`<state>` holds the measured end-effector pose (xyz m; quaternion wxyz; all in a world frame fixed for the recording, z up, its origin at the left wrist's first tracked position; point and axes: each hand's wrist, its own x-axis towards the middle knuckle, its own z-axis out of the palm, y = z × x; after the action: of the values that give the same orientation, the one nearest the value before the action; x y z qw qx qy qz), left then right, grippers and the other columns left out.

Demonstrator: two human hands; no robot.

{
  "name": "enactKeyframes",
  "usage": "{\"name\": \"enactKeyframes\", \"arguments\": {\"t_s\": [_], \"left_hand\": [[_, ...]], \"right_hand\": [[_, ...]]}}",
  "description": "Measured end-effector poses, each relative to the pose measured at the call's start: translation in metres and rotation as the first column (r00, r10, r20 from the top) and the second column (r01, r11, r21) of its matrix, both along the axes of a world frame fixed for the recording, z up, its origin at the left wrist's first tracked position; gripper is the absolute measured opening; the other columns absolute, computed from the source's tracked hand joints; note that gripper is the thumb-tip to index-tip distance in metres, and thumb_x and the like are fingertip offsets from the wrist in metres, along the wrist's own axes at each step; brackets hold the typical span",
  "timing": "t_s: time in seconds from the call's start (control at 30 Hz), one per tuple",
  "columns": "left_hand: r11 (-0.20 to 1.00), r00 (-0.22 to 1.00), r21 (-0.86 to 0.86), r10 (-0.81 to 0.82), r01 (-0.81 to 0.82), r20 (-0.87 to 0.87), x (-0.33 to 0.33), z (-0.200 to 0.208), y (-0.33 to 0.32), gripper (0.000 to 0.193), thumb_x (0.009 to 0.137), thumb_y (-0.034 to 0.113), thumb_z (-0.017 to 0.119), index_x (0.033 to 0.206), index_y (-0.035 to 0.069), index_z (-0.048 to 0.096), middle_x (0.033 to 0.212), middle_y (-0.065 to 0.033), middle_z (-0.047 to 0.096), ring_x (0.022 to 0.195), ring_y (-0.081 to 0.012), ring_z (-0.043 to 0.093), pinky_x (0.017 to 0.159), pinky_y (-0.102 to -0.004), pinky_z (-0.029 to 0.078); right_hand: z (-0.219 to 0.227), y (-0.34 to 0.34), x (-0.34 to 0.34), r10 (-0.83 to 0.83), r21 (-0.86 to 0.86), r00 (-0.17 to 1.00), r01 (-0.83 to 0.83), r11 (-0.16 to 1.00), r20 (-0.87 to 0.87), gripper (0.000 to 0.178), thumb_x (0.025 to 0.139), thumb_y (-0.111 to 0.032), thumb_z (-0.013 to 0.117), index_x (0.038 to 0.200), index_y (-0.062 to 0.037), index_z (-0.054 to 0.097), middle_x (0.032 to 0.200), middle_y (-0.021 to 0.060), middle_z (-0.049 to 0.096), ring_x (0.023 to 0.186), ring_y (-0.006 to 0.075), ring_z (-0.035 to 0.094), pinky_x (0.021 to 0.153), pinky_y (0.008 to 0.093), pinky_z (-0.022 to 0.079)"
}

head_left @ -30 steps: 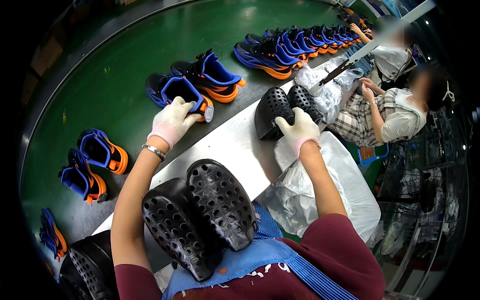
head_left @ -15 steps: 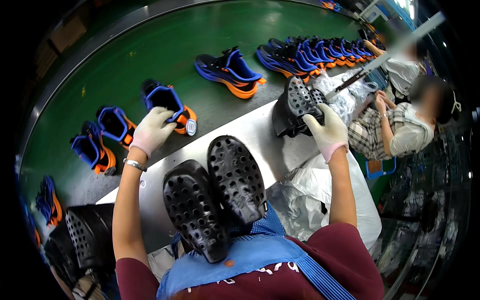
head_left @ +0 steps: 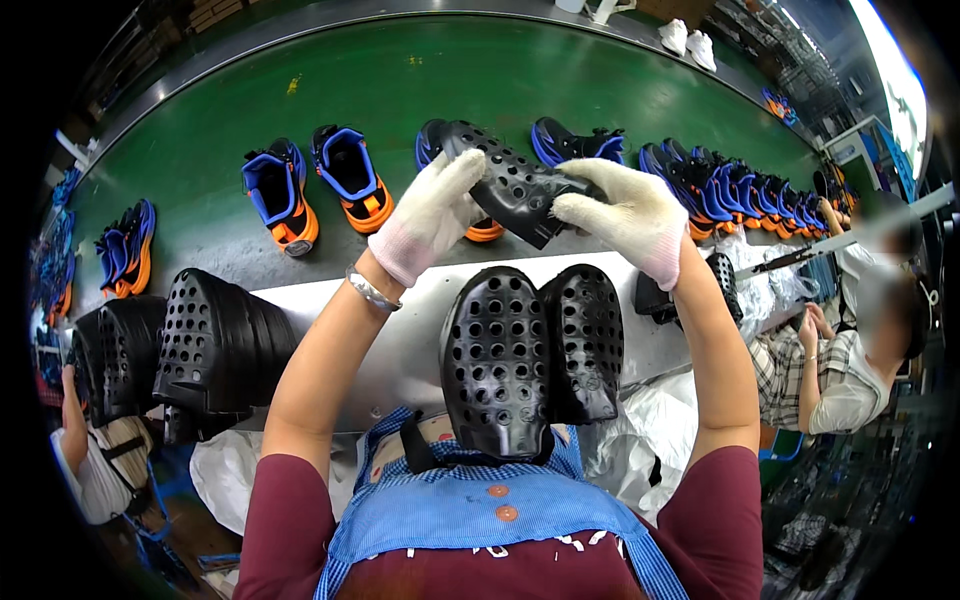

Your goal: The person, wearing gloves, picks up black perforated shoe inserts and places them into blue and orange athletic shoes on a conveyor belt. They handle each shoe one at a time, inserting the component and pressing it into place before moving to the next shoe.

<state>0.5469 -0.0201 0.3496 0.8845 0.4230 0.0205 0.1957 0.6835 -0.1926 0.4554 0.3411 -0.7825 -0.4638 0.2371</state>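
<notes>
Above the work surface I hold a black perforated plastic shoe tree [head_left: 515, 188] between both gloved hands. My left hand [head_left: 430, 215] is closed against its left side, fingers at the wider part. At the other end my right hand [head_left: 632, 215] grips it, thumb below and fingers over the top. Directly behind it stands a blue, black and orange sneaker [head_left: 487, 232], mostly hidden. Two more shoe trees, one wide [head_left: 497, 350] and one narrower [head_left: 585, 345], lie close to my apron, holes facing up.
Sneakers [head_left: 362, 190] stand along the green conveyor belt [head_left: 380, 90], with a dense row [head_left: 715, 190] at right. Nested stacks of black shoe trees [head_left: 225, 345] sit at left, others [head_left: 722, 290] at right. A metal ledge [head_left: 400, 345] runs before me. A co-worker [head_left: 840, 370] sits at right.
My right hand has lifted a shoe tree from the right-hand pile. My left hand has left the sneaker and moved onto that shoe tree. The view has turned.
</notes>
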Motion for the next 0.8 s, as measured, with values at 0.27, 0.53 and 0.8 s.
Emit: {"name": "enactKeyframes", "arguments": {"t_s": [0.27, 0.53, 0.8], "left_hand": [[0.994, 0.981, 0.01, 0.111, -0.111, -0.157, -0.003, -0.024, 0.011, 0.032, 0.097, 0.018, 0.058, 0.125, 0.005, 0.052, 0.11, -0.0041, 0.061, 0.098, -0.0131, 0.062, 0.088, -0.0316, 0.053], [0.377, 0.926, 0.923, 0.37, -0.076, -0.075, 0.002, -0.08, 0.015, 0.038, 0.085, 0.026, 0.068, 0.117, 0.008, 0.063, 0.114, -0.0161, 0.059, 0.105, -0.0314, 0.059, 0.093, -0.037, 0.049], [0.229, 0.846, 0.968, 0.532, -0.105, -0.034, 0.008, -0.088, 0.014, 0.028, 0.084, 0.021, 0.066, 0.107, 0.007, 0.064, 0.107, -0.0132, 0.06, 0.099, -0.0338, 0.06, 0.085, -0.0429, 0.051]], "right_hand": [[-0.015, 0.032, 0.005, 0.146, -0.351, 0.964, -0.06, 0.934, 0.222, 0.048, 0.087, -0.045, 0.063, 0.099, 0.0015, 0.068, 0.08, 0.0207, 0.066, 0.077, 0.0312, 0.067, 0.073, 0.0364, 0.051], [-0.027, 0.074, 0.037, 0.314, -0.588, 0.876, -0.044, 0.808, 0.367, 0.054, 0.085, -0.052, 0.057, 0.094, -0.0001, 0.069, 0.083, 0.0236, 0.067, 0.082, 0.0348, 0.067, 0.075, 0.0392, 0.052], [-0.017, 0.115, 0.05, 0.367, -0.594, 0.756, 0.035, 0.804, 0.542, 0.049, 0.084, -0.047, 0.059, 0.092, 0.0004, 0.068, 0.082, 0.0225, 0.066, 0.079, 0.0357, 0.066, 0.075, 0.0391, 0.051]]}}
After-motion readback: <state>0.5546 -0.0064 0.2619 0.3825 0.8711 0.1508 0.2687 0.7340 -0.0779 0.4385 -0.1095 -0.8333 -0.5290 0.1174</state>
